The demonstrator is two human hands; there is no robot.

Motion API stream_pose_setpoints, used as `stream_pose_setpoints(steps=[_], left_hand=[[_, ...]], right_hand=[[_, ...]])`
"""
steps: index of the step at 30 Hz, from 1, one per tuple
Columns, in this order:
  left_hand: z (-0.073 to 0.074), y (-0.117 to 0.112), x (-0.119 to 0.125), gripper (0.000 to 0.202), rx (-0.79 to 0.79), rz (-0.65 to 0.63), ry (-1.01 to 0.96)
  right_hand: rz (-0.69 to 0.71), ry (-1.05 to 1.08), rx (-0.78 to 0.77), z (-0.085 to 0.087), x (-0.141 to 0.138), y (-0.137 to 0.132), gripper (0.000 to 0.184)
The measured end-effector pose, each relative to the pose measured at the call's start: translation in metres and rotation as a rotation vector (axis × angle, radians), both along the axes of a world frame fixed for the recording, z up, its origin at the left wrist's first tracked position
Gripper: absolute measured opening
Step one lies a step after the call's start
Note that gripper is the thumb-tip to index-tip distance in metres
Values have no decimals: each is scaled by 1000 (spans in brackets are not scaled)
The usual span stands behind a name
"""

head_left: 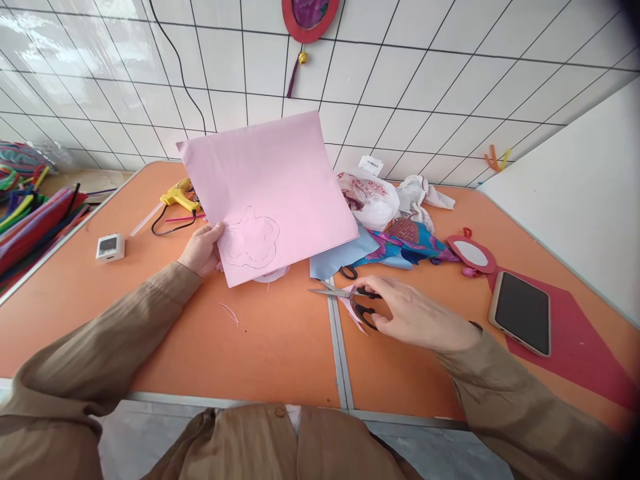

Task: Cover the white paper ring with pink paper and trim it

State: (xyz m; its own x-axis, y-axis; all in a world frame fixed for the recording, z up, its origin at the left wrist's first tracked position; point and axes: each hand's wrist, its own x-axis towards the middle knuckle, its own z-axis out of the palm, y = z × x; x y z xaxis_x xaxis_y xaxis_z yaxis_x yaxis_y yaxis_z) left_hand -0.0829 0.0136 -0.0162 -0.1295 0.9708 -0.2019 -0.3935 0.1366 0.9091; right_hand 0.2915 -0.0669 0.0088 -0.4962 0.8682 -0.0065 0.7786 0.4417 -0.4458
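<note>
My left hand [201, 250] grips the lower left edge of a pink sheet [280, 173], raised and tilted above the table. A flower-like outline [250, 240] is drawn near the sheet's lower left corner. My right hand [407, 310] holds black-handled scissors [345, 292], their blades slightly parted and pointing left, apart from the sheet. Beneath the scissors lies a small pink scrap [354, 313]. Part of a pale round piece [273, 275] shows under the sheet's lower edge; the rest of it is hidden.
A yellow glue gun [177, 195] and a small white device [110, 247] lie on the left. Light blue material [345, 253], patterned blue fabric [410, 240] and a plastic bag [370, 200] are heaped behind the scissors. At right, a phone [521, 312] rests on red material [575, 333].
</note>
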Motion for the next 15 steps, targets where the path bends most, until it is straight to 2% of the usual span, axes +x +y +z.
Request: stream_pose_setpoints(steps=[3, 8, 12, 15], left_hand=[[-2, 0, 0, 14, -19, -22, -2], [1, 1, 3, 15, 14, 16, -53], [9, 0, 5, 17, 55, 66, -103], [15, -2, 5, 14, 85, 83, -78]], right_hand=[[-28, 179, -242, -2, 7, 4, 47], [30, 659, -573, -8, 6, 11, 56], [166, 773, -628, -11, -13, 11, 58], [192, 818, -615, -17, -33, 11, 56]])
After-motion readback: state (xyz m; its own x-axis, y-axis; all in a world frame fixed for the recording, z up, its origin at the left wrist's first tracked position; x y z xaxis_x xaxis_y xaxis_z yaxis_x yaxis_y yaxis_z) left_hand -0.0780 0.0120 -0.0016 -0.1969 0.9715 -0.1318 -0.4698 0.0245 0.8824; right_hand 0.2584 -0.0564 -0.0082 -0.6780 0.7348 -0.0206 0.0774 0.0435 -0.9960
